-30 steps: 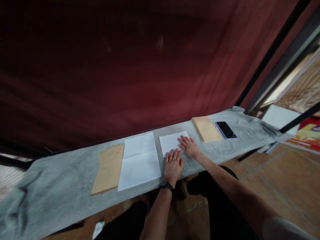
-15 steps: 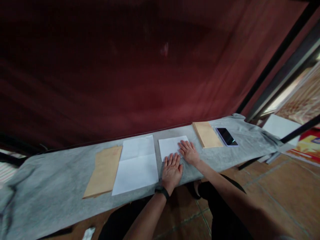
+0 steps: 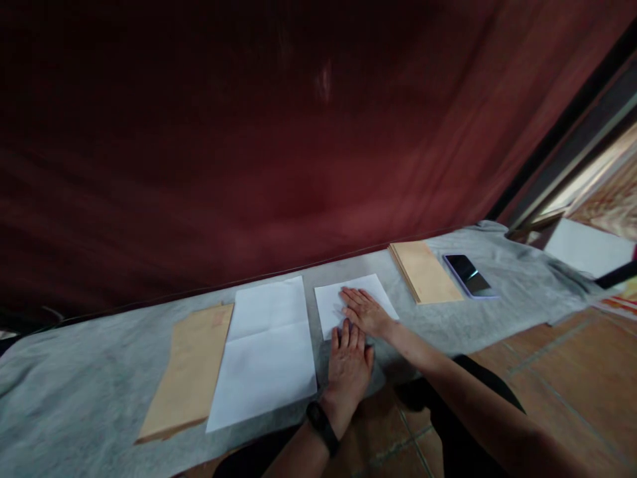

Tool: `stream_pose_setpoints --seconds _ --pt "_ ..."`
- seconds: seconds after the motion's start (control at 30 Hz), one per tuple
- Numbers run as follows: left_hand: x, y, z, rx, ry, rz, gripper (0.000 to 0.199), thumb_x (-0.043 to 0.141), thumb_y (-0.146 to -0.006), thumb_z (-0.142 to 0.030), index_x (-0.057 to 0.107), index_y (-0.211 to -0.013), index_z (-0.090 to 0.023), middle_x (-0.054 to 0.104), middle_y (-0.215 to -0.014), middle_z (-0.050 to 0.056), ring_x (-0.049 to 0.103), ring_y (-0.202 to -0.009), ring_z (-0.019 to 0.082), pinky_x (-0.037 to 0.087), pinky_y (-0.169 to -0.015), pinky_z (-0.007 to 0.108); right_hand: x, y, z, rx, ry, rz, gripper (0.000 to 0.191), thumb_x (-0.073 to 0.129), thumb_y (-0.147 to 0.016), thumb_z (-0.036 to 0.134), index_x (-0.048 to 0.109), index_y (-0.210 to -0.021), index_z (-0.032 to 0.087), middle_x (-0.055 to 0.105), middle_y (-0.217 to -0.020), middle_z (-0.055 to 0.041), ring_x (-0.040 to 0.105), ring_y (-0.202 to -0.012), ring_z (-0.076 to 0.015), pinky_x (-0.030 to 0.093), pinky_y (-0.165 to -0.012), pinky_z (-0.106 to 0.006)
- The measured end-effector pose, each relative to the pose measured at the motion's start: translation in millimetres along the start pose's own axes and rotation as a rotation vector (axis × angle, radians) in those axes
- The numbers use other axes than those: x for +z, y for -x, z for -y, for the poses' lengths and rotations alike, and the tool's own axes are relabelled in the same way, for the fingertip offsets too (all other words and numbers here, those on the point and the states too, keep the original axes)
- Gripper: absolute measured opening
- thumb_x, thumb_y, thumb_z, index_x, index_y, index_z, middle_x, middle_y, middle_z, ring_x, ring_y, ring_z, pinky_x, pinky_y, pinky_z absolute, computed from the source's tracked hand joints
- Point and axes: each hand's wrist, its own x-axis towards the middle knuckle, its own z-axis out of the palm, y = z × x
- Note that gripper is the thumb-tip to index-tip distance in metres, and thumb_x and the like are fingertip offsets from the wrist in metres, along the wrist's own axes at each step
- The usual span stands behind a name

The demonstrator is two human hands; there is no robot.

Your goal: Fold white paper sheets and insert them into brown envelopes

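A folded white sheet (image 3: 328, 299) lies flat on the grey cloth. My right hand (image 3: 365, 311) rests palm down on it, fingers stretched toward the upper left. Close below, my left hand (image 3: 350, 362), with a black band at the wrist, lies flat with its fingertips at the sheet's lower edge. Left of my hands is a larger white paper (image 3: 269, 352) with a crease across it. Brown envelopes (image 3: 192, 365) lie beside that paper at the left. Another brown stack (image 3: 428, 272) sits to the right of the folded sheet.
A phone (image 3: 468, 275) with a pale purple edge lies right of the brown stack. The grey cloth (image 3: 89, 378) covers a long narrow surface against a dark red wall (image 3: 298, 166). Tiled floor (image 3: 572, 365) shows at the lower right.
My right hand has slid left across the folded sheet. My left hand remains by its lower edge. The view has shifted, and the papers appear slightly larger.
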Motion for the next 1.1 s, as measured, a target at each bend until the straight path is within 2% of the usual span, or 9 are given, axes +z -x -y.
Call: stream_pose_setpoints --seconds 0.13,0.23,0.33,0.43,0.5,0.67,0.9,1.1 --pt "4.6 -4.4 -1.8 -0.019 0.013 0.043 0.052 0.038 -0.103 -0.036 0.05 -0.15 -0.016 0.058 -0.148 0.014 0.037 -0.148 0.034 0.033 -0.117 0.059 -0.8 -14.4 -6.8 0.024 0.035 0.007 0.052 0.037 -0.107 0.035 0.038 -0.158 0.024 0.039 -0.162 -0.0068 0.035 -0.151 -0.0213 0.026 -0.125 -0.043" --pt "5.9 -8.0 -5.1 -0.034 0.023 0.08 0.056 0.039 -0.102 -0.035 0.045 -0.153 -0.015 0.052 -0.153 0.014 0.039 -0.147 0.035 0.034 -0.116 0.057 -4.2 -20.6 -13.2 0.071 0.039 0.022 0.051 0.034 -0.108 0.036 0.041 -0.156 0.023 0.037 -0.163 -0.0068 0.035 -0.151 -0.0236 0.025 -0.125 -0.045" --pt "4.9 -9.2 -9.2 -0.054 0.021 0.087 0.06 0.04 -0.101 -0.036 0.039 -0.156 -0.012 0.046 -0.157 0.017 0.041 -0.145 0.037 0.036 -0.115 0.057 -11.1 -20.9 -21.6 0.167 0.039 0.02 0.051 0.029 -0.109 0.038 0.044 -0.155 0.021 0.036 -0.163 -0.008 0.035 -0.15 -0.0253 0.027 -0.124 -0.049" --pt "2.1 -10.7 -10.9 -0.061 0.021 0.064 0.06 0.037 -0.102 -0.033 0.034 -0.159 -0.013 0.046 -0.157 0.017 0.041 -0.144 0.038 0.038 -0.112 0.058 -19.2 -16.0 -27.6 0.212 0.019 -0.001 0.052 0.024 -0.109 0.038 0.044 -0.155 0.021 0.037 -0.163 -0.0077 0.035 -0.151 -0.0239 0.027 -0.124 -0.049" --pt "-1.8 -15.0 -9.0 -0.052 0.008 0.048 0.057 0.035 -0.102 -0.027 0.036 -0.158 -0.014 0.049 -0.155 0.017 0.044 -0.141 0.037 0.041 -0.109 0.057 -22.7 -12.0 -28.0 0.183 -0.005 0.0 0.053 0.022 -0.11 0.038 0.044 -0.154 0.021 0.037 -0.163 -0.0069 0.035 -0.151 -0.0226 0.026 -0.124 -0.048" --pt "-16.5 -33.3 2.8 -0.038 -0.067 0.06 0.052 0.037 -0.097 -0.005 0.055 -0.144 -0.013 0.059 -0.144 0.017 0.056 -0.127 0.03 0.047 -0.104 0.046 -20.8 -7.7 -20.2 0.063 -0.018 0.041 0.051 0.025 -0.109 0.034 0.047 -0.152 0.018 0.042 -0.16 -0.0087 0.037 -0.15 -0.0211 0.028 -0.125 -0.045" --pt "-26.6 -40.4 6.6 0.002 -0.156 0.1 0.042 0.045 -0.094 -0.004 0.066 -0.13 -0.013 0.067 -0.131 0.016 0.06 -0.119 0.029 0.052 -0.098 0.047 -15.7 -8.4 -9.4 -0.065 -0.077 0.051 0.051 0.026 -0.109 0.034 0.043 -0.155 0.018 0.045 -0.159 -0.0083 0.036 -0.15 -0.0199 0.028 -0.125 -0.046" --pt "-20.3 -38.6 6.2 -0.014 -0.206 0.075 0.045 0.044 -0.094 -0.004 0.062 -0.135 -0.011 0.063 -0.138 0.016 0.057 -0.129 0.028 0.049 -0.106 0.046 -14.7 -0.4 -13.3 -0.04 -0.01 0.021 0.05 0.029 -0.11 0.036 0.043 -0.154 0.019 0.041 -0.161 -0.0082 0.035 -0.15 -0.0217 0.027 -0.125 -0.048"
